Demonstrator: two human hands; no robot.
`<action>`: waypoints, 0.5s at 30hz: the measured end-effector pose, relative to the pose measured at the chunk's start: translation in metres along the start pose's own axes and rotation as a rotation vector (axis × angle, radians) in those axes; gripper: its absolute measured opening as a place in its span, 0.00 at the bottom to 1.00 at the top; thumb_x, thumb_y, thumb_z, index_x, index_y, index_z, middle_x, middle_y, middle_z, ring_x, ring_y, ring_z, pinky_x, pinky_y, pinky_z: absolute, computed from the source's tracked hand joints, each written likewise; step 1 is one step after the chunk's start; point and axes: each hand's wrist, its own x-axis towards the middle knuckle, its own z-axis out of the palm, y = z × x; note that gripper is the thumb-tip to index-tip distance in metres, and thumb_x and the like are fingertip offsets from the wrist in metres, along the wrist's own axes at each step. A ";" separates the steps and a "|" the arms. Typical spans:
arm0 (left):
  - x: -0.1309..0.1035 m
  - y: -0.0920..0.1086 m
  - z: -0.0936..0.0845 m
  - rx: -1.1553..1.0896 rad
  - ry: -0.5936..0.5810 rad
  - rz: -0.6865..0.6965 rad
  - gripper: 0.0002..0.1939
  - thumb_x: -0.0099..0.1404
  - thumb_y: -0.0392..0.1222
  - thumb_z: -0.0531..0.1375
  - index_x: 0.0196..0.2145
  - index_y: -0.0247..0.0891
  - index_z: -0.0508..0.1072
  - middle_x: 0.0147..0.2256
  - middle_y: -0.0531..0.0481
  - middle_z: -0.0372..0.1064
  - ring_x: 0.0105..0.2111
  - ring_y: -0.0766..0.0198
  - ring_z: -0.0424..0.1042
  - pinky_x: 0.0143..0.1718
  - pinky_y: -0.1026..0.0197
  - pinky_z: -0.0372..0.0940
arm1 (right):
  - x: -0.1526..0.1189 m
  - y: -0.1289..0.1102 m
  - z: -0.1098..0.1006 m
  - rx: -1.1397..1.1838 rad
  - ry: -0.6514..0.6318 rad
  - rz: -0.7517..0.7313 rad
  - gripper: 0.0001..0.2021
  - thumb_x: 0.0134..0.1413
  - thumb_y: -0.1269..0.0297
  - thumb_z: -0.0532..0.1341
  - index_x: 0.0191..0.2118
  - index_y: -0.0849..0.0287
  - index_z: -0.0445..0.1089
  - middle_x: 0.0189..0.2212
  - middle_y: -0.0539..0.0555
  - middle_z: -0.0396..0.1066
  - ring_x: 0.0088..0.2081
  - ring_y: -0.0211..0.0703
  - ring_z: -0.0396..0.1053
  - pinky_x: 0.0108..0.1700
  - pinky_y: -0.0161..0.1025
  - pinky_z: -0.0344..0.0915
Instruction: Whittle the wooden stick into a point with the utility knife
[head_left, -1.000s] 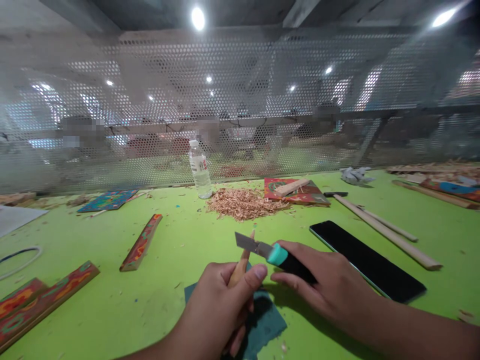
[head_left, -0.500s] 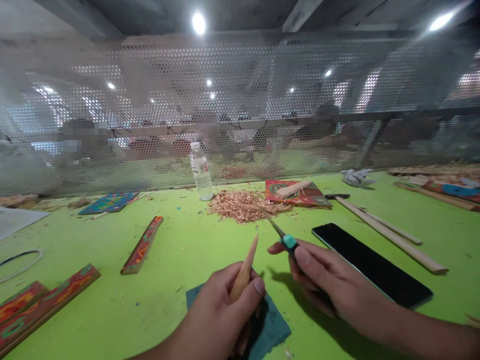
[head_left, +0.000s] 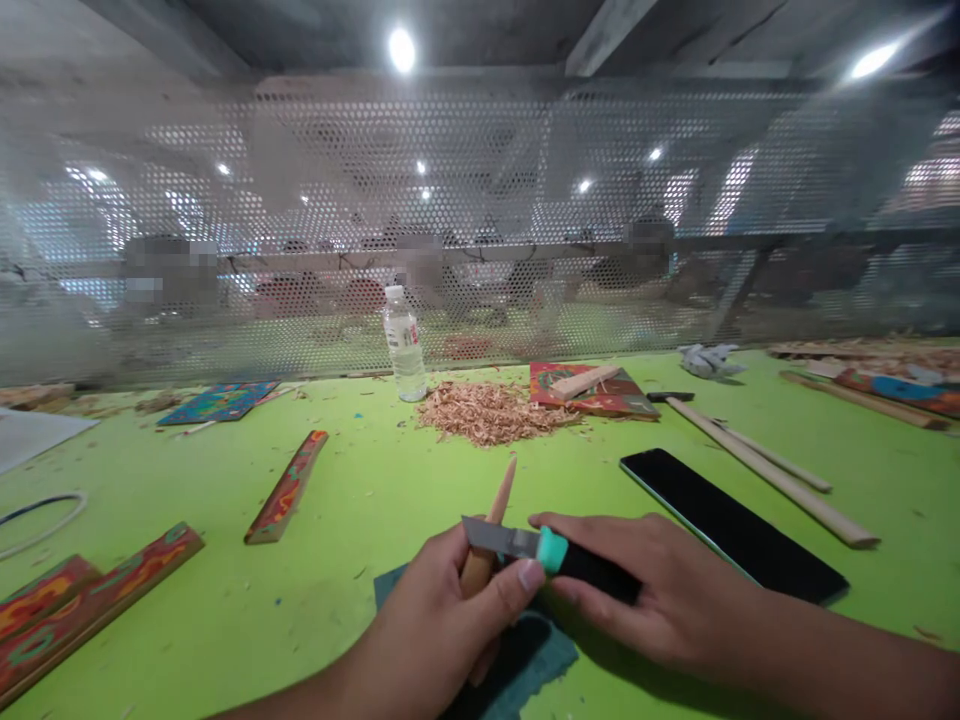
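My left hand (head_left: 450, 610) is wrapped round a pointed wooden stick (head_left: 501, 492), its tapered tip up and away from me. In my right hand (head_left: 645, 580) is a utility knife (head_left: 596, 570) with a black handle and a turquoise collar. Its blade (head_left: 502, 538) lies across the stick, just above my left fingers, and my left thumb is by the blade's base. Beneath my hands lies a dark green sheet (head_left: 540, 650), partly hidden. Beyond the stick's tip is a heap of wood shavings (head_left: 491, 415).
A water bottle (head_left: 406, 350) stands behind the heap. To the right lie a phone (head_left: 727, 525), a hammer with a wooden handle (head_left: 780, 475) and a red painted board (head_left: 622, 400). Painted wooden strips (head_left: 289, 485) lie to the left. A perforated metal screen (head_left: 480, 200) closes the back.
My right hand has turned the knife from pointing away to pointing left and brought its blade across the stick. The left hand keeps its hold on the stick.
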 end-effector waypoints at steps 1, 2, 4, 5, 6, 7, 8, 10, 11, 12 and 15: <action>0.000 0.000 0.000 0.007 -0.013 -0.004 0.23 0.68 0.64 0.65 0.37 0.40 0.69 0.18 0.65 0.54 0.15 0.73 0.52 0.15 0.70 0.50 | -0.001 0.000 0.001 -0.012 -0.009 -0.007 0.13 0.72 0.56 0.59 0.52 0.54 0.75 0.39 0.53 0.82 0.35 0.45 0.79 0.38 0.37 0.71; 0.001 0.000 0.001 0.009 -0.028 -0.007 0.24 0.68 0.65 0.65 0.35 0.41 0.67 0.17 0.66 0.52 0.14 0.73 0.51 0.14 0.70 0.49 | -0.001 0.000 0.002 -0.024 -0.012 -0.016 0.13 0.72 0.56 0.59 0.54 0.55 0.75 0.39 0.53 0.83 0.35 0.45 0.80 0.37 0.37 0.70; 0.001 0.000 0.002 -0.001 -0.063 -0.006 0.26 0.67 0.67 0.64 0.31 0.42 0.65 0.15 0.66 0.50 0.12 0.73 0.50 0.13 0.70 0.48 | -0.003 0.002 0.005 -0.050 -0.002 -0.043 0.16 0.72 0.55 0.60 0.57 0.56 0.74 0.41 0.54 0.83 0.37 0.47 0.81 0.37 0.38 0.71; 0.002 0.000 0.003 -0.011 -0.071 -0.001 0.27 0.66 0.68 0.64 0.30 0.42 0.65 0.14 0.66 0.50 0.12 0.73 0.50 0.13 0.70 0.47 | -0.004 0.003 0.006 -0.068 0.009 -0.057 0.17 0.72 0.54 0.60 0.58 0.57 0.74 0.43 0.55 0.84 0.38 0.48 0.82 0.38 0.39 0.72; 0.002 0.000 0.003 -0.022 -0.072 0.002 0.27 0.65 0.69 0.64 0.29 0.42 0.65 0.15 0.66 0.50 0.11 0.73 0.50 0.13 0.70 0.48 | -0.004 0.004 0.008 -0.091 0.023 -0.069 0.19 0.73 0.54 0.59 0.60 0.58 0.73 0.44 0.57 0.84 0.39 0.50 0.83 0.38 0.39 0.73; 0.002 0.000 0.004 -0.031 -0.065 0.004 0.28 0.65 0.70 0.64 0.29 0.42 0.65 0.15 0.66 0.50 0.11 0.73 0.51 0.13 0.70 0.48 | -0.005 0.005 0.009 -0.120 0.039 -0.075 0.20 0.73 0.53 0.59 0.62 0.59 0.72 0.45 0.58 0.84 0.40 0.51 0.83 0.39 0.40 0.73; 0.002 -0.001 0.005 -0.037 -0.056 0.003 0.28 0.64 0.70 0.64 0.28 0.42 0.65 0.15 0.66 0.50 0.11 0.73 0.50 0.12 0.70 0.48 | -0.006 0.006 0.010 -0.147 0.055 -0.078 0.21 0.74 0.53 0.59 0.63 0.61 0.72 0.45 0.59 0.84 0.40 0.53 0.84 0.39 0.41 0.74; 0.002 -0.002 0.006 -0.040 -0.030 -0.001 0.29 0.65 0.71 0.64 0.27 0.42 0.65 0.15 0.65 0.51 0.11 0.73 0.50 0.12 0.70 0.48 | -0.008 0.007 0.013 -0.193 0.083 -0.078 0.22 0.75 0.53 0.58 0.64 0.62 0.71 0.45 0.59 0.84 0.41 0.54 0.84 0.39 0.43 0.76; 0.002 -0.002 0.006 -0.037 -0.017 -0.004 0.29 0.65 0.71 0.63 0.26 0.42 0.64 0.14 0.65 0.51 0.11 0.73 0.50 0.12 0.70 0.47 | -0.008 0.007 0.014 -0.212 0.100 -0.079 0.23 0.76 0.53 0.57 0.64 0.63 0.70 0.45 0.60 0.84 0.41 0.54 0.84 0.39 0.43 0.76; 0.002 -0.002 0.007 -0.032 -0.001 -0.008 0.30 0.65 0.72 0.62 0.25 0.42 0.64 0.14 0.65 0.51 0.11 0.73 0.50 0.12 0.69 0.47 | -0.009 0.008 0.015 -0.230 0.119 -0.083 0.23 0.76 0.52 0.56 0.64 0.63 0.70 0.44 0.60 0.84 0.40 0.54 0.84 0.38 0.44 0.76; 0.003 -0.001 0.008 -0.017 0.048 -0.033 0.32 0.63 0.74 0.62 0.23 0.43 0.62 0.12 0.64 0.51 0.10 0.73 0.50 0.11 0.69 0.46 | -0.011 0.007 0.019 -0.278 0.159 -0.090 0.25 0.77 0.50 0.53 0.64 0.64 0.71 0.42 0.60 0.84 0.37 0.54 0.84 0.35 0.45 0.77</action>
